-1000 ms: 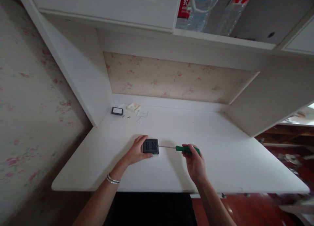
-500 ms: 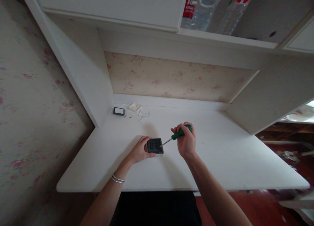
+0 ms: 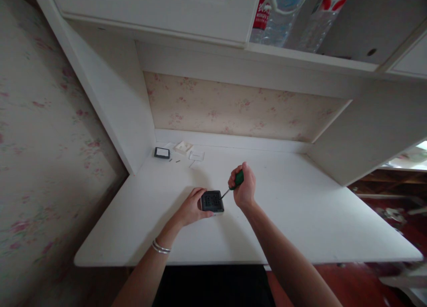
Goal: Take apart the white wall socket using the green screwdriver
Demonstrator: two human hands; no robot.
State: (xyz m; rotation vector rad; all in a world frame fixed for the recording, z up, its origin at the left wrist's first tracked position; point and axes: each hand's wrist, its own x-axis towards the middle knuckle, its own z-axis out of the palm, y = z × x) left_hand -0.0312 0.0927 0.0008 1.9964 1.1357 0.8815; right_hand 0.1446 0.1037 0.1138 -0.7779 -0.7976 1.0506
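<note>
The left hand (image 3: 191, 208) has its grip clamped on the black box (image 3: 212, 202) at the tabletop (image 3: 287, 213); the right hand (image 3: 244, 189) is wrapped round the green screwdriver (image 3: 239, 179), tip near the box's right edge; brace firmly, press gently.

Mostly white, with black, green and pink-floral accents.
Green-handled, silver-shanked: screwdriver (image 3: 238, 179). Black on top, pale-edged: square block (image 3: 212, 201). White: bench (image 3: 300, 218). Pink florals on cream: wallpaper (image 3: 247, 106). Black around white: small flat piece (image 3: 162, 153). Cream: little tray (image 3: 183, 147). Red, white-lettered: bottle label (image 3: 261, 14). Silver: bangles (image 3: 161, 248).
</note>
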